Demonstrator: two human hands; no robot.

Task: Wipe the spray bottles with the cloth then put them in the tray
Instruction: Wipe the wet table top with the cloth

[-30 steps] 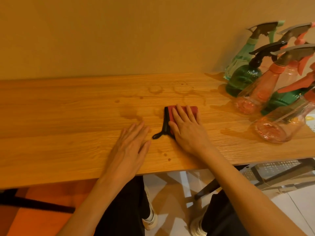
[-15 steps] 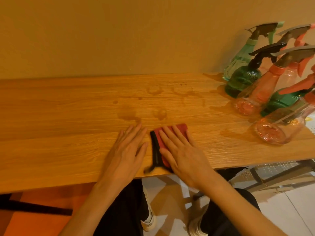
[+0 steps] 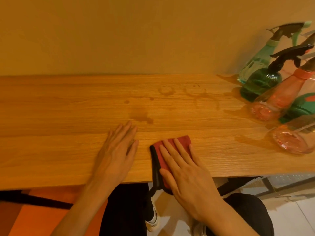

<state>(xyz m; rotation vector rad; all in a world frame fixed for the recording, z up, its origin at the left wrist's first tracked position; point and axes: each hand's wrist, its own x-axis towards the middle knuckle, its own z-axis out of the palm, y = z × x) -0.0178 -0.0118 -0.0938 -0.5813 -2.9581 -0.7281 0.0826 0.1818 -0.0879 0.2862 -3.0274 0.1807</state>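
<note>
The right hand (image 3: 185, 169) is dragging the red cloth (image 3: 172, 150) back to the near edge of the desk (image 3: 68, 150), its black trim now hanging over, fingers flat and pressing down. The left hand (image 3: 117, 154) is staying flat, fingers straight, holding nothing. Wet smears are lying beyond; spray bottles (image 3: 272, 103) are crowding the far right.

Person seen from above: bare forearms without sleeves, left hand (image 3: 117, 155) and right hand (image 3: 185, 174) without rings or watch. Black trousers (image 3: 124, 210) cover both legs; white shoes (image 3: 154, 218) with dark trim below.
</note>
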